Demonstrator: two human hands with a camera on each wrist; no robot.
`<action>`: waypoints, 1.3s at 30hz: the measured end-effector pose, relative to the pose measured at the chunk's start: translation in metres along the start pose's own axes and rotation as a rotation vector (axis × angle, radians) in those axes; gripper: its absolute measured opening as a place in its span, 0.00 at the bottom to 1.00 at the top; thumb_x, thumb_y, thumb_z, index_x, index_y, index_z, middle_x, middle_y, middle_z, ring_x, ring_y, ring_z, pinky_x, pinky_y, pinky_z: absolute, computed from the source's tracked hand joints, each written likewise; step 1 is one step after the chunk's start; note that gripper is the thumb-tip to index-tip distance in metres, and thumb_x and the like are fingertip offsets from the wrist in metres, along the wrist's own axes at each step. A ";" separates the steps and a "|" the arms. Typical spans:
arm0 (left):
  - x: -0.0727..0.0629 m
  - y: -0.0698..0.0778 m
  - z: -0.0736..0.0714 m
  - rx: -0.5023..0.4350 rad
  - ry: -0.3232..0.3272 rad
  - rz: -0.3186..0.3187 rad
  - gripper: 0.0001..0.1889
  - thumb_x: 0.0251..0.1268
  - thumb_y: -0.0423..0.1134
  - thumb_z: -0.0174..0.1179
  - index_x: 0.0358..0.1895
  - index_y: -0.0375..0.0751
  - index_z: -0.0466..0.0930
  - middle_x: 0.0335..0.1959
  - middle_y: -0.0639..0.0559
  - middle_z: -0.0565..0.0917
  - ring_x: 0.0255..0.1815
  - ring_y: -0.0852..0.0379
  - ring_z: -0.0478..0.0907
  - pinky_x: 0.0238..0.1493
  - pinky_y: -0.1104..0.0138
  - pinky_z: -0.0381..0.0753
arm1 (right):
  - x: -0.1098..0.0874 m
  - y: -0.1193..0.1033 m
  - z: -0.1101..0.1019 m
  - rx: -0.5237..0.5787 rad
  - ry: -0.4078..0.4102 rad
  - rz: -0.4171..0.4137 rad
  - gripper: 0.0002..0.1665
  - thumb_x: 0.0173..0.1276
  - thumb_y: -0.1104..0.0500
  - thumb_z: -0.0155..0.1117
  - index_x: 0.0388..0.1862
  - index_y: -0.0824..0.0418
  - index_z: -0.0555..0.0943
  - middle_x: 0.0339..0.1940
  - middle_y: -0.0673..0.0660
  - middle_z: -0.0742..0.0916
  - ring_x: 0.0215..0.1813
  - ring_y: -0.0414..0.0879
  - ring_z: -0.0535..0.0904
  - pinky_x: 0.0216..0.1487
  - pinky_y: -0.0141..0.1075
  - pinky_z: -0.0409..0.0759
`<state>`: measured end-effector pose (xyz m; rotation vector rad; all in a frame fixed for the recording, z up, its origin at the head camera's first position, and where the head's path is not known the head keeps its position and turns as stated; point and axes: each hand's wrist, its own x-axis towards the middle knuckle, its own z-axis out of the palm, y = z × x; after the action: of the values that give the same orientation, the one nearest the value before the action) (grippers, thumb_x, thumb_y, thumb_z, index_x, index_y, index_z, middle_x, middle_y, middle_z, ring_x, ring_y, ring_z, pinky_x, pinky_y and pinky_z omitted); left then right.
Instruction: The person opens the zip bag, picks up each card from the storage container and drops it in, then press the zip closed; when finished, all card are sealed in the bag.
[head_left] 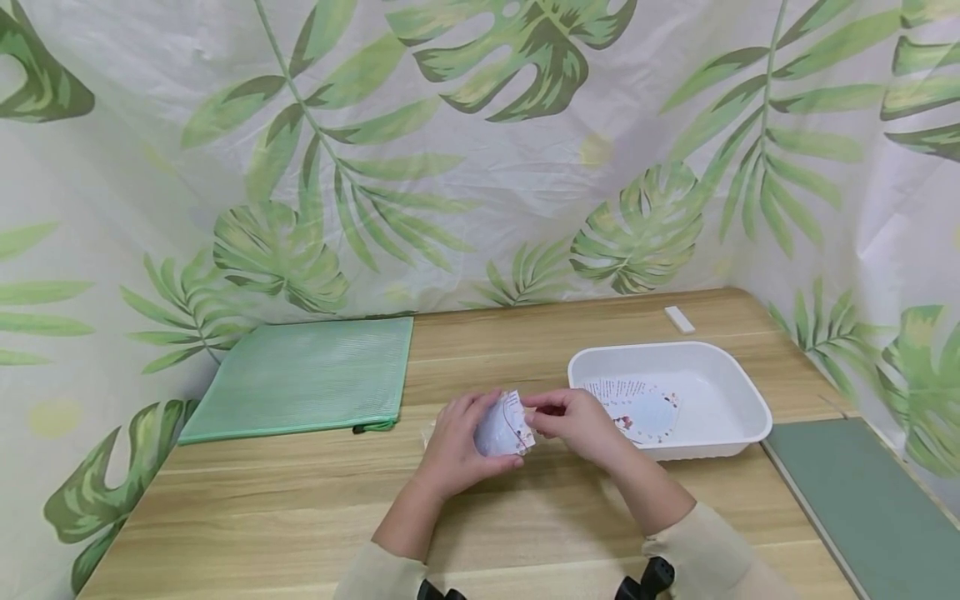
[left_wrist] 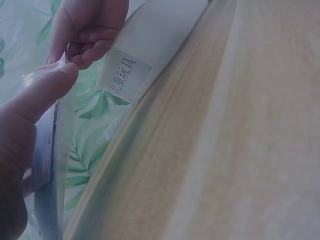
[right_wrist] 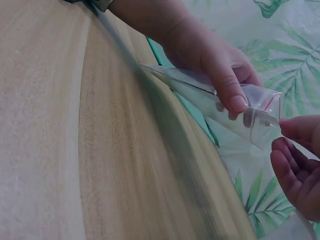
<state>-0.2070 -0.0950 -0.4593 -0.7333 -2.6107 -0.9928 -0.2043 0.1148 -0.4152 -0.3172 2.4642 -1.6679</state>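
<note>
My left hand point(head_left: 459, 446) grips a clear zip bag point(right_wrist: 232, 120) with printed card inside, its fingers along one side and the thumb along the other. A red line runs along the mouth of the bag. At that end, the thumb and index finger of my right hand point(head_left: 581, 425) pinch the edge of the bag. In the left wrist view the bag point(left_wrist: 52, 135) stands nearly edge-on, and the left palm hides part of it. Printed cards point(head_left: 641, 412) lie in the white plastic basin point(head_left: 731, 433), just beyond the right hand.
A green mesh zip pouch point(head_left: 315, 375) lies at the back left of the wooden table point(head_left: 285, 517). Behind the basin is a small white block point(head_left: 679, 320). A grey-green board point(head_left: 862, 492) lies along the right edge. The basin's side bears a label point(left_wrist: 127, 75) with printed characters.
</note>
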 end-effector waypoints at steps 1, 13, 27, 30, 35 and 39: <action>0.000 0.000 0.000 0.000 0.001 0.004 0.47 0.36 0.55 0.78 0.66 0.44 0.73 0.58 0.44 0.78 0.59 0.44 0.73 0.62 0.48 0.69 | 0.001 0.000 0.001 -0.031 -0.009 -0.002 0.18 0.64 0.59 0.68 0.51 0.66 0.84 0.34 0.57 0.87 0.32 0.39 0.79 0.34 0.31 0.80; 0.000 -0.002 0.002 -0.008 0.009 0.033 0.47 0.36 0.56 0.77 0.66 0.44 0.73 0.57 0.44 0.78 0.59 0.44 0.73 0.60 0.48 0.69 | 0.012 0.000 0.015 -0.235 -0.031 -0.034 0.14 0.62 0.60 0.69 0.46 0.60 0.87 0.29 0.51 0.84 0.33 0.38 0.74 0.33 0.29 0.72; 0.000 0.000 0.001 -0.096 -0.009 -0.063 0.49 0.36 0.52 0.79 0.68 0.39 0.70 0.59 0.44 0.77 0.62 0.45 0.72 0.63 0.49 0.71 | 0.007 0.003 -0.066 -0.305 0.066 0.020 0.20 0.67 0.55 0.65 0.54 0.64 0.83 0.42 0.60 0.87 0.43 0.46 0.80 0.42 0.34 0.77; -0.001 0.000 0.002 -0.136 -0.017 -0.099 0.50 0.35 0.50 0.80 0.68 0.37 0.70 0.60 0.43 0.77 0.63 0.45 0.71 0.63 0.50 0.73 | 0.010 0.016 -0.093 -0.357 0.085 0.102 0.23 0.68 0.53 0.64 0.57 0.64 0.81 0.45 0.62 0.86 0.46 0.49 0.79 0.43 0.36 0.77; -0.001 0.000 0.002 -0.169 -0.027 -0.139 0.49 0.34 0.49 0.81 0.66 0.38 0.70 0.60 0.44 0.76 0.62 0.47 0.71 0.62 0.50 0.74 | 0.011 0.032 -0.126 -0.410 0.079 0.236 0.26 0.70 0.51 0.62 0.62 0.64 0.77 0.50 0.65 0.83 0.48 0.52 0.77 0.44 0.38 0.78; 0.000 0.001 0.003 -0.177 -0.023 -0.138 0.47 0.34 0.49 0.81 0.64 0.38 0.72 0.59 0.44 0.77 0.61 0.48 0.72 0.62 0.51 0.74 | 0.010 0.043 -0.140 -0.469 0.048 0.277 0.26 0.69 0.53 0.62 0.62 0.67 0.77 0.51 0.67 0.82 0.48 0.54 0.76 0.46 0.41 0.78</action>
<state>-0.2064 -0.0928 -0.4610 -0.6128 -2.6475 -1.2758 -0.2519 0.2535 -0.4030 0.0193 2.7599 -0.9943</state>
